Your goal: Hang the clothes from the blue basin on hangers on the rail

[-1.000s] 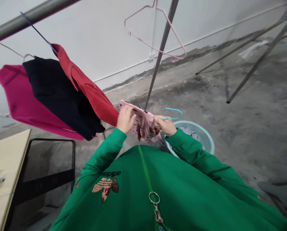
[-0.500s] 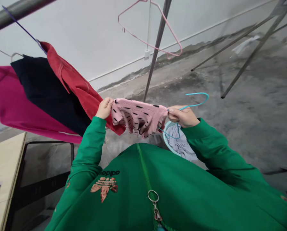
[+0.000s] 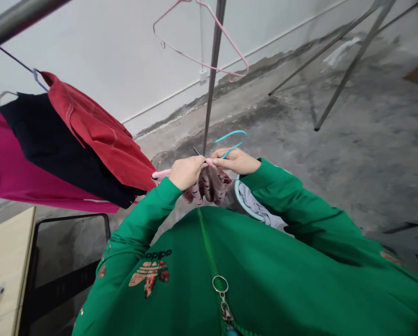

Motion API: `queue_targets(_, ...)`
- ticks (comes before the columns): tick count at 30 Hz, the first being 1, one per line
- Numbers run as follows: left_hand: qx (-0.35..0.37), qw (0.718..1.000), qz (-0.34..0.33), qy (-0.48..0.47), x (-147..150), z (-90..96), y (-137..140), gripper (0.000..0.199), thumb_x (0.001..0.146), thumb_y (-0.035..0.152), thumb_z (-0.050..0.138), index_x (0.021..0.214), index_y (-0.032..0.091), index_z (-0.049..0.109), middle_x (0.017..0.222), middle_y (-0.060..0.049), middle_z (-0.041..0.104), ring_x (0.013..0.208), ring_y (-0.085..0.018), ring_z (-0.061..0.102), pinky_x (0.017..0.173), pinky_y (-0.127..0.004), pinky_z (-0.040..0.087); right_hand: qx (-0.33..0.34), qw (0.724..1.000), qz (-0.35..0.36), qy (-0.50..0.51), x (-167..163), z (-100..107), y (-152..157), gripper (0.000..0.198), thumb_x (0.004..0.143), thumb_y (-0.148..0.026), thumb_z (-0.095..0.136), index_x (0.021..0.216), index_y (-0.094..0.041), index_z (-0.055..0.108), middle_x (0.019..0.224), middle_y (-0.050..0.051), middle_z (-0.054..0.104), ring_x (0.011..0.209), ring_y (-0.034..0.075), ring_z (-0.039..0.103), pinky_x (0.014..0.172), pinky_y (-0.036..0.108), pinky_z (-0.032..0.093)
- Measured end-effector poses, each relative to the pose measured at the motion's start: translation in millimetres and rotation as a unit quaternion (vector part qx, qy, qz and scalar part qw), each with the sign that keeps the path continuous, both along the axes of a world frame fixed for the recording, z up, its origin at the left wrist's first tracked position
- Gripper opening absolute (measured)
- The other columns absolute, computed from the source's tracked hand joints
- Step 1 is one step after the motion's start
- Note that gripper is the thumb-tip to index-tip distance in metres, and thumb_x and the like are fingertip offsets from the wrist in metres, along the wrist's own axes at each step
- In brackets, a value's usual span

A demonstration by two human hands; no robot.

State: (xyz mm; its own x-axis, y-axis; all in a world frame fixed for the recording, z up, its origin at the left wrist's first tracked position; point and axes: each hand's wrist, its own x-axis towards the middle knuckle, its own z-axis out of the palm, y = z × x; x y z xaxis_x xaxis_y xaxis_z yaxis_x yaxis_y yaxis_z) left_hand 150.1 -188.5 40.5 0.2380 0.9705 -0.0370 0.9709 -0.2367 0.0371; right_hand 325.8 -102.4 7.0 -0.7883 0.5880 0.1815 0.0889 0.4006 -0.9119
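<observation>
pinching bunched pink cloth (image 3: 214,183), left hand (image 3: 187,173) and right hand (image 3: 237,161) are gripping narrowly, blue hook (image 3: 234,132) curving at one o'clock.

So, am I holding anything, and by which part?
You hold a pink garment by its upper edge, in the left grip and right grip; the right grip also has a blue hanger, near the base of its hook.

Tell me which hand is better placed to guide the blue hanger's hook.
Probably the right hand: the blue hanger's hook emerges from its grasp, while the left hand grips the pink garment, farther from the hook.
</observation>
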Motion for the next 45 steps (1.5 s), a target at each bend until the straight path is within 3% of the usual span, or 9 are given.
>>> queue_targets(6, 0.095, 0.986, 0.079, -0.110, -35, 19.4, -9, 0.026, 0.094, 0.032, 0.038, 0.094, 0.019, 0.061, 0.092, -0.006, 0.069, 0.087, -0.020, 0.064, 0.072, -0.028, 0.044, 0.304, 0.911, -0.249, 0.124, 19, -20, -24, 0.027, 0.084, -0.045, 0.052, 0.088, -0.019, 0.057, 0.089, 0.012, 0.062, 0.091, 0.025, 0.059, 0.084, 0.045, 0.047)
queue_targets(9, 0.119, 0.979, 0.078, -0.146, -46, 32.5, -19, 0.029, 0.094, 0.034, 0.037, 0.093, 0.019, 0.062, 0.087, -0.005, 0.069, 0.082, -0.017, 0.063, 0.071, -0.025, 0.044, 0.336, 0.929, -0.109, 0.108, 25, -54, -39, 0.015, 0.086, -0.029, 0.045, 0.086, -0.020, 0.057, 0.084, 0.009, 0.064, 0.085, 0.021, 0.062, 0.079, 0.040, 0.051)
queue_targets(13, 0.129, 0.979, 0.055, -0.151, -46, 45.0, -32, 0.031, 0.094, 0.034, 0.036, 0.090, 0.018, 0.063, 0.084, -0.004, 0.068, 0.078, -0.015, 0.061, 0.069, -0.024, 0.043, 0.309, 0.946, -0.032, 0.096, -1, -95, -35, 0.029, 0.083, -0.024, 0.043, 0.108, -0.016, 0.055, 0.117, 0.016, 0.061, 0.115, 0.024, 0.055, 0.095, 0.044, 0.048)
queue_targets(21, 0.167, 0.978, 0.079, -0.096, -61, 55.1, -49, 0.029, 0.093, 0.034, 0.038, 0.091, 0.019, 0.063, 0.083, -0.004, 0.068, 0.076, -0.015, 0.062, 0.068, -0.024, 0.044, 0.296, 0.944, 0.107, -0.097, -33, -125, 1, 0.028, 0.082, -0.031, 0.053, 0.105, -0.018, 0.064, 0.108, 0.009, 0.068, 0.112, 0.026, 0.056, 0.108, 0.055, 0.025)
queue_targets(25, 0.217, 0.967, 0.132, -0.014, -97, 41.7, -61, 0.025, 0.091, 0.032, 0.041, 0.085, 0.019, 0.062, 0.078, -0.004, 0.067, 0.075, -0.017, 0.061, 0.065, -0.025, 0.040, 0.352, 0.918, 0.107, -0.150, -10, -123, 20, 0.022, 0.086, -0.029, 0.050, 0.079, -0.015, 0.065, 0.085, 0.011, 0.068, 0.089, 0.022, 0.060, 0.092, 0.042, 0.041)
queue_targets(32, 0.227, 0.955, 0.167, 0.089, -108, 19.1, -71, 0.022, 0.088, 0.028, 0.043, 0.083, 0.019, 0.062, 0.067, -0.006, 0.057, 0.059, -0.018, 0.050, 0.055, -0.030, 0.026, 0.412, 0.910, 0.030, -0.040, 11, -94, 24, 0.021, 0.088, -0.018, 0.040, 0.076, -0.017, 0.056, 0.080, 0.011, 0.062, 0.080, 0.018, 0.056, 0.073, 0.033, 0.048)
queue_targets(38, 0.317, 0.928, 0.191, 0.049, -104, 12.5, -71, 0.028, 0.091, 0.027, 0.038, 0.085, 0.017, 0.063, 0.066, -0.007, 0.055, 0.061, -0.018, 0.049, 0.058, -0.031, 0.029, 0.375, 0.921, 0.035, 0.102, 16, -61, -5, 0.024, 0.094, -0.025, 0.040, 0.113, -0.018, 0.052, 0.118, 0.015, 0.059, 0.120, 0.020, 0.052, 0.097, 0.040, 0.048)
queue_targets(42, 0.378, 0.910, 0.172, -0.007, -109, 16.2, -73, 0.031, 0.093, 0.031, 0.036, 0.085, 0.018, 0.063, 0.065, -0.006, 0.056, 0.062, -0.017, 0.051, 0.061, -0.029, 0.034, 0.399, 0.908, -0.118, 0.051, 26, -52, 6, 0.061, 0.089, -0.043, 0.052, 0.139, -0.014, 0.034, 0.138, 0.022, 0.046, 0.131, 0.029, 0.042, 0.105, 0.050, 0.040)
queue_targets(45, 0.384, 0.911, 0.150, -0.026, -108, 22.7, -74, 0.031, 0.093, 0.032, 0.037, 0.083, 0.018, 0.063, 0.067, -0.006, 0.059, 0.062, -0.016, 0.053, 0.062, -0.028, 0.037, 0.413, 0.903, -0.112, -0.023, 26, -56, 22, 0.062, 0.089, -0.049, 0.049, 0.138, -0.012, 0.039, 0.136, 0.021, 0.049, 0.128, 0.030, 0.045, 0.107, 0.053, 0.036)
